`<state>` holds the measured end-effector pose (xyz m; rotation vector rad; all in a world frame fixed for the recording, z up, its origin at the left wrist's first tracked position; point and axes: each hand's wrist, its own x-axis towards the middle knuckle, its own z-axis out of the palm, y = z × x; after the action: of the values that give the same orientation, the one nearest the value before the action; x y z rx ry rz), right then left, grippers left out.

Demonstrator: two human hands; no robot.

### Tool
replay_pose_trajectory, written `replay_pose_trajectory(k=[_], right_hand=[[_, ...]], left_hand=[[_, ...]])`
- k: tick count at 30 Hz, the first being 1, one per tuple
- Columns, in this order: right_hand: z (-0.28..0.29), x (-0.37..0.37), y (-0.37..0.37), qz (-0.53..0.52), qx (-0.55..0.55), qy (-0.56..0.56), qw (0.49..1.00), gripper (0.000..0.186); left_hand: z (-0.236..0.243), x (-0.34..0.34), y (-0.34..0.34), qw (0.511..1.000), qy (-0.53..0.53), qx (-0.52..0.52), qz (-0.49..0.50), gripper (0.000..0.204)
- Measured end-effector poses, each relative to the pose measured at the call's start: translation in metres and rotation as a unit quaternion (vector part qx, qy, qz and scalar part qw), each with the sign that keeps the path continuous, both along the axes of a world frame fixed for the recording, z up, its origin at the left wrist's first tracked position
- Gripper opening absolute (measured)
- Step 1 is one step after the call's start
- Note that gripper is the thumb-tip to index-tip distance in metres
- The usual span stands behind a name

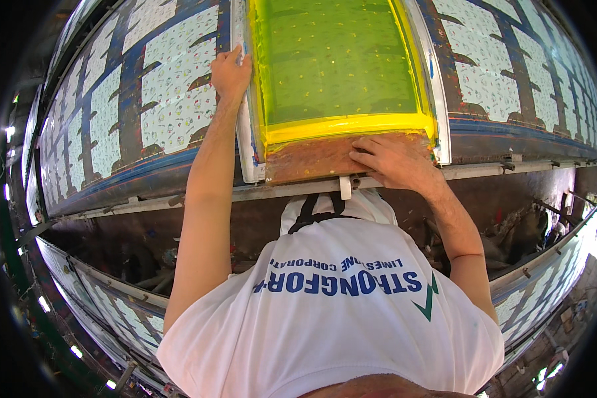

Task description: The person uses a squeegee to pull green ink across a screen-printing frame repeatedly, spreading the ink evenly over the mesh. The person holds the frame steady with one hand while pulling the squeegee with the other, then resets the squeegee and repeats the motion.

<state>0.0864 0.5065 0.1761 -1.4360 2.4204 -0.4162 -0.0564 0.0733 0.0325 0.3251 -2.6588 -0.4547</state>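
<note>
- Head view: the printing screen [341, 63], green mesh with yellow edging, sits on the long table [131, 99] right in front of the person.
- Left hand [231, 76] is up at its pale left rail [247, 132], fingers bent; can't tell if it's actually gripping.
- Right hand [399, 162] lies over the brown near end [312, 158], fingers slightly bent, underside hidden, so can't call that grip either.
- White patterned panels [179, 79] on both sides.

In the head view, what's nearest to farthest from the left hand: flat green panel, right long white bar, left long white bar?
1. Left long white bar, near side.
2. Flat green panel, middle.
3. Right long white bar, far side.
</note>
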Motion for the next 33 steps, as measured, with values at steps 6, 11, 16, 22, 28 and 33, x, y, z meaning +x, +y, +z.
replay_pose_trajectory(k=[6,11,16,22,28,33], right_hand=[[-0.006,0.046,-0.156,-0.141,0.037,0.019,0.989,0.050],[-0.051,0.077,-0.223,-0.199,0.024,0.053,0.978,0.050],[-0.094,0.039,-0.168,-0.256,0.011,0.071,0.964,0.043],[-0.095,0.034,-0.142,-0.243,-0.006,0.094,0.966,0.047],[-0.112,0.018,-0.146,-0.219,-0.025,0.138,0.966,0.037],[-0.125,0.027,-0.154,-0.259,-0.008,0.185,0.948,0.033]], left_hand=[[-0.021,0.054,-0.120,1.000,-0.018,0.025,0.003,0.044],[-0.039,0.070,-0.178,0.999,0.006,0.021,0.027,0.045],[-0.077,0.031,-0.114,1.000,0.016,0.024,-0.012,0.042],[-0.102,0.021,-0.108,0.998,0.041,0.031,-0.033,0.039],[-0.092,0.023,-0.102,0.998,0.048,0.029,-0.034,0.033],[-0.081,0.037,-0.097,0.997,0.049,0.048,-0.042,0.030]])
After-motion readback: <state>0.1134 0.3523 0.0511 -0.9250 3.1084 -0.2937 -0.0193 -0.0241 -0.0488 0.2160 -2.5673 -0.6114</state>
